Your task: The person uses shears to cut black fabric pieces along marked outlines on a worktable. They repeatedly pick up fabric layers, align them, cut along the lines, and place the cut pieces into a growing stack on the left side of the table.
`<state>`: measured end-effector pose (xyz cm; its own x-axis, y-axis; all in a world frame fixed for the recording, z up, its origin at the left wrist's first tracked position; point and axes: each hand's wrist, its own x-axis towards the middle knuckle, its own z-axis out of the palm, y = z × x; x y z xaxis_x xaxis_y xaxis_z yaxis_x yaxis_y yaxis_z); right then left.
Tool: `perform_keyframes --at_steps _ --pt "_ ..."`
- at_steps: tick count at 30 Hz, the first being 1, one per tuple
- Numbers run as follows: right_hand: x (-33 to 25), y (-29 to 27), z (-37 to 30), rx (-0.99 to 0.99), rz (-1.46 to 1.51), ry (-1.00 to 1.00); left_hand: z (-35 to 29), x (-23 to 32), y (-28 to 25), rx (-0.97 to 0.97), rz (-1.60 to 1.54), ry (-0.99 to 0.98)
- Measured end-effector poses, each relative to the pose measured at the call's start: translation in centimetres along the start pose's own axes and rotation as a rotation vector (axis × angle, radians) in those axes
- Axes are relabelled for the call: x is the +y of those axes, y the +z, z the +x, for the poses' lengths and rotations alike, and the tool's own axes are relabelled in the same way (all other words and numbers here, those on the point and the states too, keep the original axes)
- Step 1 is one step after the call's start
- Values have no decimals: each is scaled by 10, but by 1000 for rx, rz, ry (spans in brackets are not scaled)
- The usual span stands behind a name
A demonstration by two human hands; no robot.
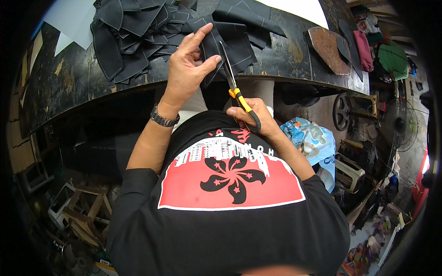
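Note:
My right hand [253, 115] is wrapped round the yellow-and-black handles of a pair of scissors [236, 91]. Their blades point away from me, slightly parted, against a dark cut fabric piece [212, 43] with pale marked lines. My left hand [186, 64], with a watch at the wrist, grips this piece at its left side. The thumb presses on it near the blades, and the index finger stretches along its far part. The fabric's near end hangs over the table edge. Part of the left hand's grip is hidden behind its curled fingers.
A heap of dark cut pieces [133, 32] lies at the left on the worn black table [73, 73]. More dark fabric [244, 16] lies beyond the scissors. A reddish-brown board [329, 50] rests at the right. Beside me are a blue patterned cloth [313, 140] and a fan [399, 124].

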<state>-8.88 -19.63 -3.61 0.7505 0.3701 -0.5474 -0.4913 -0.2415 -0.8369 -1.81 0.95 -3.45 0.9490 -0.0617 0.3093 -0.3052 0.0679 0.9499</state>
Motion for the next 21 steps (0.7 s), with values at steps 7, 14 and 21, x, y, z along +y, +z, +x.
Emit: perform_keyframes --at_steps 7,14,21 --pt "-1 1 -2 6 -28 -37 -5 1 -1 64 -28 -51" --pt "-11 -6 6 -19 31 28 -11 -4 5 29 -15 40" --pt "-10 -2 5 4 44 5 -13 -4 4 52 -9 24"
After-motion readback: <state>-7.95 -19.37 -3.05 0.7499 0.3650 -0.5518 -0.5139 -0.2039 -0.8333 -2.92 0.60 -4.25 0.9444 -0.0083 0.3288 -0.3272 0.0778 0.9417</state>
